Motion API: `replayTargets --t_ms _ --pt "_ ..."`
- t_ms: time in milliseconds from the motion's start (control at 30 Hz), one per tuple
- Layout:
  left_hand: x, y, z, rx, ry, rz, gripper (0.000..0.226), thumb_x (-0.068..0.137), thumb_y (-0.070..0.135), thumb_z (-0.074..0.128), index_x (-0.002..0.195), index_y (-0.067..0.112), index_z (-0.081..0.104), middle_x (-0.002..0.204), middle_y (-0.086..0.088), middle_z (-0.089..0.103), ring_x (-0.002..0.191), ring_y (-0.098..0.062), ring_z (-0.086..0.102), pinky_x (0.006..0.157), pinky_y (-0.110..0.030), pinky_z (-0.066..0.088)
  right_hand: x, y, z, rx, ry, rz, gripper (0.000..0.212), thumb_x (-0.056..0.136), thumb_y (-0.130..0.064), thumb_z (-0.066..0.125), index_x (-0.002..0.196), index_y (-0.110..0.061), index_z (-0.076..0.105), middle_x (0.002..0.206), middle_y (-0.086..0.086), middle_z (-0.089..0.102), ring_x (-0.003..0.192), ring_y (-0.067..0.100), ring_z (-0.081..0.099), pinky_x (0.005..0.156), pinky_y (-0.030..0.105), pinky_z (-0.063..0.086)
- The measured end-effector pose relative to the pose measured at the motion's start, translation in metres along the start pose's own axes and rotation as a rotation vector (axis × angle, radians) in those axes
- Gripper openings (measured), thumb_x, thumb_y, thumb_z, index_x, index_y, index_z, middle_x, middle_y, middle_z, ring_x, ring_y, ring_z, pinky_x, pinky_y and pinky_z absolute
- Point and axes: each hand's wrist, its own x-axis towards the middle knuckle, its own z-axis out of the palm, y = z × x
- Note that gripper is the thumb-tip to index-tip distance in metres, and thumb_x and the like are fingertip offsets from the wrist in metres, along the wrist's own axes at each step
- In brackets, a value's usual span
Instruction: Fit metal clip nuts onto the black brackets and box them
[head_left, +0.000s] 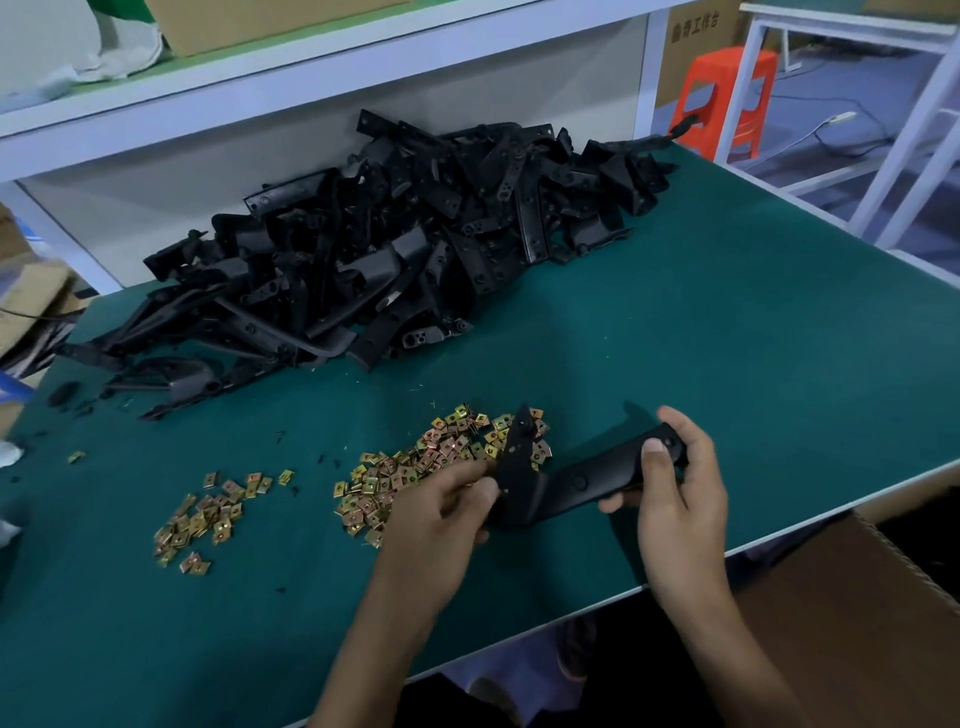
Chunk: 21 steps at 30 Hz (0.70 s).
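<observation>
Hands hold one angled black plastic bracket (576, 480) over a green table (727, 364): right hand (675, 483) grips its end, left hand (452, 501) pinches (blurred) its upright tab beside brass-coloured clip nuts (441, 457).

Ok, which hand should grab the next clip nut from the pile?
Left. The left hand sits beside the clip nut pile; the right hand grips the bracket at its far end, away from the nuts.
</observation>
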Motion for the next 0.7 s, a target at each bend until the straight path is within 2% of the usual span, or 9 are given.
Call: replayTargets --t_ms 100,200,267,367,433,600,700 --pt "0.003 -0.001 -0.008 -0.112 -0.036 -0.086 0.016 0.095 0.018 0.067 0.090 0.025 0.081 0.085 0.007 0.077 0.075 -0.001 0.068 0.063 -0.018 0.053 -0.001 -0.001 0.000 0.009 -0.022 -0.012 0.030 0.109 -0.021 0.046 0.122 -0.048 0.052 0.072 -0.014 0.068 0.054 0.019 0.068 0.068 0.031 0.054" --pt "0.007 0.000 -0.013 -0.251 0.079 -0.111 0.018 0.099 0.012 0.061 0.088 0.011 0.076 0.073 -0.001 0.074 0.062 -0.007 0.063 0.056 -0.020 0.053 -0.001 0.001 0.000 0.028 -0.016 -0.018 0.029 0.109 -0.021 0.045 0.126 -0.043 0.052 0.067 -0.011 0.067 0.053 0.019 0.067 0.068 0.035 0.054" --pt "0.011 0.000 -0.020 -0.356 0.175 -0.111 0.016 0.100 0.012 0.060 0.091 0.008 0.073 0.074 -0.003 0.074 0.062 -0.010 0.063 0.056 -0.021 0.054 0.000 0.001 -0.001 0.049 -0.002 -0.008 0.028 0.110 -0.019 0.044 0.128 -0.039 0.052 0.069 -0.012 0.066 0.052 0.020 0.066 0.069 0.040 0.055" --pt "0.010 0.002 -0.020 -0.366 0.113 -0.098 0.015 0.095 0.019 0.067 0.087 0.019 0.079 0.079 0.004 0.073 0.071 -0.006 0.065 0.065 -0.023 0.055 0.001 -0.001 0.000 0.036 -0.022 -0.011 0.031 0.109 -0.020 0.044 0.123 -0.047 0.053 0.072 -0.011 0.065 0.053 0.020 0.067 0.068 0.035 0.055" --pt "0.005 0.003 -0.011 -0.373 0.074 -0.108 0.017 0.093 0.018 0.068 0.085 0.026 0.081 0.081 0.005 0.074 0.074 -0.006 0.067 0.067 -0.023 0.056 0.001 -0.001 0.000 0.049 -0.020 -0.006 0.031 0.109 -0.019 0.045 0.122 -0.046 0.053 0.073 -0.011 0.064 0.052 0.019 0.067 0.067 0.033 0.055" --pt "-0.001 0.002 -0.004 -0.402 0.045 -0.154 0.014 0.093 0.015 0.069 0.088 0.020 0.081 0.085 0.001 0.076 0.071 -0.007 0.066 0.061 -0.022 0.054 0.001 -0.002 0.000 0.054 -0.014 0.005 0.026 0.109 -0.015 0.044 0.129 -0.031 0.053 0.070 -0.014 0.062 0.050 0.018 0.065 0.062 0.024 0.052" --pt "-0.002 0.002 -0.005 -0.448 0.036 -0.173 0.011 0.092 0.014 0.069 0.095 0.013 0.079 0.080 -0.001 0.073 0.067 -0.006 0.062 0.058 -0.021 0.052 0.000 -0.004 -0.001 0.056 -0.014 0.006 0.027 0.109 -0.015 0.044 0.126 -0.034 0.053 0.071 -0.014 0.064 0.050 0.018 0.066 0.062 0.022 0.052"
